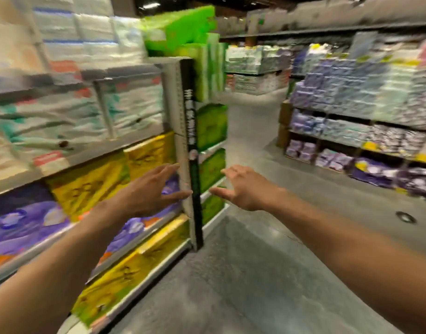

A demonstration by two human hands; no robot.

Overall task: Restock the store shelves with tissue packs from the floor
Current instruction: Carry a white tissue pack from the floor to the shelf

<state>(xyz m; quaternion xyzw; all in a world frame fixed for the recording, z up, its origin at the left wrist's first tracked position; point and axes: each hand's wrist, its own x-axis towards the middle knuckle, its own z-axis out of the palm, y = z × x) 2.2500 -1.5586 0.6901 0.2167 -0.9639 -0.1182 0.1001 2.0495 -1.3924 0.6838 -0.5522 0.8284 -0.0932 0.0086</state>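
Both my arms reach forward with empty hands. My left hand (149, 191) is open, fingers spread, in front of the shelf upright (186, 150) at the end of the left shelving. My right hand (243, 189) is open too, palm turned inward, just right of that upright over the aisle floor. Yellow tissue packs (91, 186) and purple tissue packs (26, 222) fill the lower left shelves. Green packs (210, 126) stack on the end of the unit. No pack on the floor is visible near my hands. The picture is motion-blurred.
White and teal packs (62, 121) fill the upper left shelves. Across the grey concrete aisle (267, 261), right-hand shelves (351, 121) hold purple and blue packs. More stacked goods (253, 68) stand at the far end. A round floor fitting (406, 216) lies at right.
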